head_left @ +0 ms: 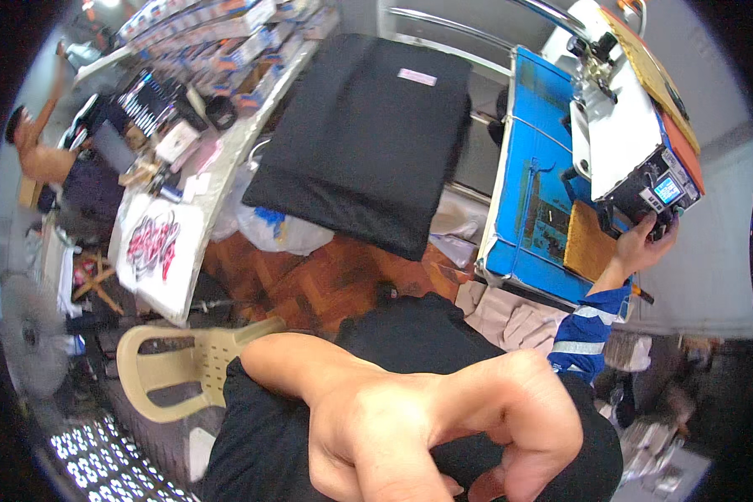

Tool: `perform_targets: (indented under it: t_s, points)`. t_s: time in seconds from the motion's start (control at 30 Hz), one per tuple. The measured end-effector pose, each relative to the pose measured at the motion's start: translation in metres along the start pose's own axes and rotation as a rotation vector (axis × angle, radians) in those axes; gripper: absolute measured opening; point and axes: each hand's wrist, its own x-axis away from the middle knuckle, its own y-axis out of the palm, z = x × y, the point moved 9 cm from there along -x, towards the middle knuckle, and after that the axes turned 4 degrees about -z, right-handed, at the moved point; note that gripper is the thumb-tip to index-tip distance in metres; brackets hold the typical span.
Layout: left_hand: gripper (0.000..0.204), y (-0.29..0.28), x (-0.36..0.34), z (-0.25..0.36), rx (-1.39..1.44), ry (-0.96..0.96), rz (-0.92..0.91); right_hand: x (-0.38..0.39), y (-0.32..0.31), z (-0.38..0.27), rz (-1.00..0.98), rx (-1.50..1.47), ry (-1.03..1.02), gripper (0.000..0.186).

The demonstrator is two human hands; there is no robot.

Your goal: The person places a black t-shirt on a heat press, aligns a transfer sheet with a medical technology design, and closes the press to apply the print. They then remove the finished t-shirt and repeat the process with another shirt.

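Note:
My left hand (443,418) is raised large and close at the lower middle, its bare forearm coming from the left. Its fingers are bent and spread apart, with nothing visible between them; some fingertips run off the lower edge. At the right, my right hand (642,249), in a blue sleeve with pale stripes, reaches out with fingers apart. It touches the dark control panel (657,192) on the end of a white machine (627,125). Beside the machine stretches a worn blue table top (531,184). A black cloth (360,134) with a small pink label lies flat beyond my lap.
At the left, a long table (188,284) carries a white printed sheet (155,243) and assorted small items. A beige plastic chair (171,368) stands below it. Stacked boxes (226,42) fill the back left. Another person (50,163) is at the far left, near a fan (29,335).

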Motion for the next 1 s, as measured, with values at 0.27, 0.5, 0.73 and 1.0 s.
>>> perform_targets:
  t_s: [0.27, 0.5, 0.73, 1.0]
  points:
    - [0.017, -0.073, -0.074, -0.045, -0.083, -0.308, -0.428, 0.002, 0.017, 0.014, -0.057, -0.228, 0.080, 0.046]
    - [0.011, -0.099, -0.079, -0.071, -0.876, -0.668, -1.152, -0.006, 0.003, 0.024, -0.056, -0.095, -0.060, 0.048]
    - [0.017, -0.258, -0.178, -0.024, -1.639, -0.361, -0.846, -0.007, -0.037, 0.036, -0.025, -0.060, 0.115, 0.047]
    - [0.069, -0.737, -0.227, 0.240, -1.428, -1.404, 0.725, 0.038, 0.000, -0.123, 0.031, 0.558, -0.010, 0.026]
